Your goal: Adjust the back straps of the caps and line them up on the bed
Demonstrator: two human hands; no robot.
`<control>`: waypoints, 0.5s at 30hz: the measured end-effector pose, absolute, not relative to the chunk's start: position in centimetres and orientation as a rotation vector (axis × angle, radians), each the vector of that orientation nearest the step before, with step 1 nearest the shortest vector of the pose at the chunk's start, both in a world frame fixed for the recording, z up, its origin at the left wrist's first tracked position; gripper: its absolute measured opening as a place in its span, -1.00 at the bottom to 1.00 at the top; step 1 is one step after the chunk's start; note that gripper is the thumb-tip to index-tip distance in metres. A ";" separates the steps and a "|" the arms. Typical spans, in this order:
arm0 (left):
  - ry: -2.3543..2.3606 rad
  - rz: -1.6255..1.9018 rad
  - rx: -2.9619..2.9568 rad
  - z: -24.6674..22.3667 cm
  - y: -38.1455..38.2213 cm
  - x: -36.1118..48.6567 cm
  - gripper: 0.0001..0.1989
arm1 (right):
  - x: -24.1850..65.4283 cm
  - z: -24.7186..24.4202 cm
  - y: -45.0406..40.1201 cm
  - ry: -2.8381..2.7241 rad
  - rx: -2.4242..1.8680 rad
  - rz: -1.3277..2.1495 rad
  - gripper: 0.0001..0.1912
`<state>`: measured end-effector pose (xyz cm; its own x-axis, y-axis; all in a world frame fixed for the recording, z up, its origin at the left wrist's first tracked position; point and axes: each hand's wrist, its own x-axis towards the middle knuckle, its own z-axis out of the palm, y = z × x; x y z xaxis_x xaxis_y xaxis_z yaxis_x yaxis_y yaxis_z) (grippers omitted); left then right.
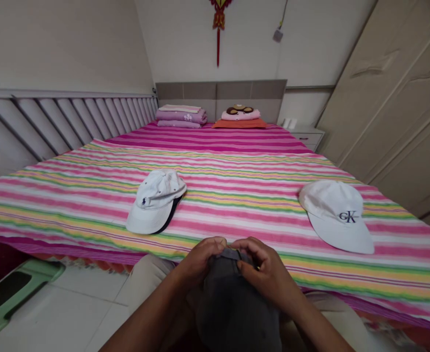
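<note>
A dark grey cap (237,308) hangs between my two hands at the bed's near edge, its strap end upward. My left hand (204,256) pinches the upper left of its edge. With bent fingers and thumb, my right hand (262,269) grips the strap at the upper right. On the striped sheet, a white cap (156,200) with a small dark logo lies beyond my left hand, with a dark underside showing at its brim. Another white cap (335,215), marked with dark letters, rests farther right.
The bed's striped sheet (237,195) spreads ahead. Folded purple bedding (182,116) and a pink folded item (240,115) sit near the headboard (251,90). A railing (90,120) runs along the left. A green stool (35,274) stands at lower left, a nightstand (306,136) at back right.
</note>
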<state>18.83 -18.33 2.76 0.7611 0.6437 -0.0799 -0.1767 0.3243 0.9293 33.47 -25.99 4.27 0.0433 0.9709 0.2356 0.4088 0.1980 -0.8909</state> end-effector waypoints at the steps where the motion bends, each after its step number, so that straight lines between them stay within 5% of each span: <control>1: 0.476 0.560 1.113 2.8 -18.3 18.8 -0.75 | 33.6 4.3 -25.9 -1.551 -1.353 0.750 -0.71; 15: 0.428 0.499 0.920 2.1 -18.0 18.9 -0.87 | 34.2 4.7 -26.0 -1.478 -1.374 1.026 -0.89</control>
